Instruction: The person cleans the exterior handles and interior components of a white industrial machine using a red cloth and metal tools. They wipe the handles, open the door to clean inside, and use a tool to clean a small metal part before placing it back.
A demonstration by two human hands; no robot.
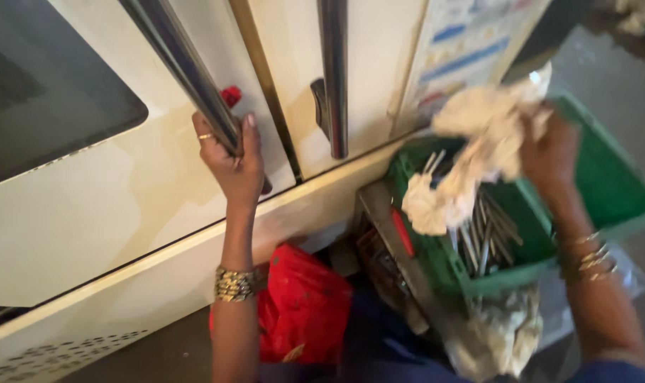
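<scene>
Head camera shows your left hand (232,159) at centre left, fingers wrapped tight around the steel door handle (184,71) of the cream refrigerator (88,206). Your right hand (549,159), at upper right, clutches a crumpled off-white cloth (471,152) above the green crate (606,177), where metal utensils (482,234) lie loose.

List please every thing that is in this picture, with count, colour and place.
refrigerator door: one, cream, left
door handles: two, steel, top; left one, right one
crate: one, green, right
metal utensils: many, silver, inside crate
cloth: one, off-white, above crate
red bag: one, red, bottom centre
plastic bag: one, clear, below crate
left hand: fingers around the left handle
right hand: holding the cloth
</scene>
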